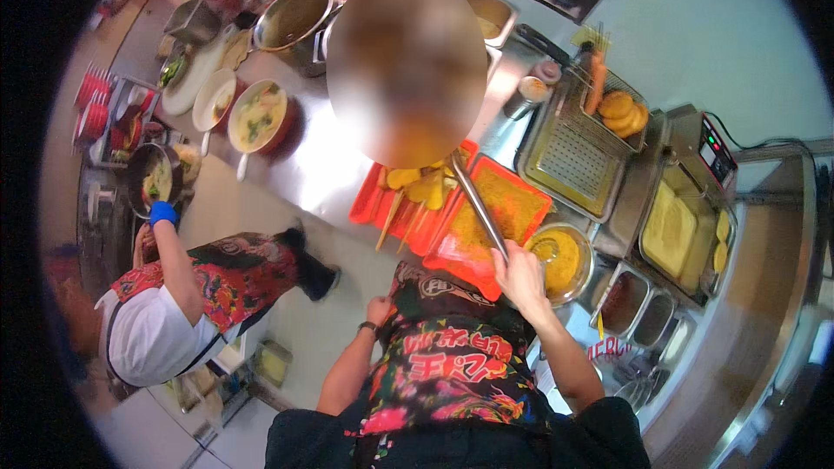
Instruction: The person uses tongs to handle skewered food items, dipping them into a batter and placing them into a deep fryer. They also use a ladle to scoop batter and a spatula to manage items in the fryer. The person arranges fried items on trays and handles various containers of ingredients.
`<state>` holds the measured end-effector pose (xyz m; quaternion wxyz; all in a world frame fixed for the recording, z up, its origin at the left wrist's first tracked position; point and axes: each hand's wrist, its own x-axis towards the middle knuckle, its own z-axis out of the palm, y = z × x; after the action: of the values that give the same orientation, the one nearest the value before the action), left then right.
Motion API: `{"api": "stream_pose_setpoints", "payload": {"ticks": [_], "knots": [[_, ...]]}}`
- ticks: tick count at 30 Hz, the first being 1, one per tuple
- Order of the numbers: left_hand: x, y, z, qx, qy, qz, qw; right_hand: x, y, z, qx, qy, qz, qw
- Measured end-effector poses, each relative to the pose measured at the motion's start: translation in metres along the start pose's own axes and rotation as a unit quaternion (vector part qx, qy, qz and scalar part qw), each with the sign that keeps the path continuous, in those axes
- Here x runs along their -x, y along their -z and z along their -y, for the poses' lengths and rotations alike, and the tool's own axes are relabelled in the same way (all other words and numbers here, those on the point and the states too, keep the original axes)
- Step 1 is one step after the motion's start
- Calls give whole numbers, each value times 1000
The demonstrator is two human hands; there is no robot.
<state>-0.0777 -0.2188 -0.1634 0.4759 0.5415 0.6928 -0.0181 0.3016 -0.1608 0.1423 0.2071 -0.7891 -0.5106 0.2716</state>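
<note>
My right hand (522,275) is wrapped around the end of metal tongs (479,203). Their far end reaches the skewered yellow slices (427,189), partly hidden by a blurred oval. These slices, with wooden sticks pointing towards me, lie on a red-orange tray (366,198). Under the tongs is a second red-orange tray (521,198) coated with yellow-brown powder. A round bowl of yellow powder (563,260) stands just right of my hand. Low at my side, my left hand (379,310) is beside my floral apron (449,365); its fingers look curled, and whether it grips anything is unclear.
A fryer (677,234) and a perforated draining tray (576,156) stand on the right, near a wire basket (629,107) of fried pieces. White pans (258,114) of soup are at left. A co-worker (156,332) with a blue glove holds a dark pan (140,182).
</note>
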Motion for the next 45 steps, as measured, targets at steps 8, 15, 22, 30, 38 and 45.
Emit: {"api": "stream_pose_setpoints", "payload": {"ticks": [8,15,22,30,38,45], "knots": [[-54,-1,28,40,-28,125,991,69,81,-20,-129,-150,-105,975],[-104,4,43,-127,-116,166,971,180,211,-116,13,-300,-342,890],[-137,10,40,-280,-386,203,856,206,269,-234,195,-399,-269,855],[-119,36,39,-105,-230,258,933,127,278,-263,168,-398,-138,891],[-120,26,55,-175,-195,189,946,78,266,-269,272,-351,-49,895],[-83,27,28,-129,-110,234,957,85,284,-262,301,-374,-86,873]]}}
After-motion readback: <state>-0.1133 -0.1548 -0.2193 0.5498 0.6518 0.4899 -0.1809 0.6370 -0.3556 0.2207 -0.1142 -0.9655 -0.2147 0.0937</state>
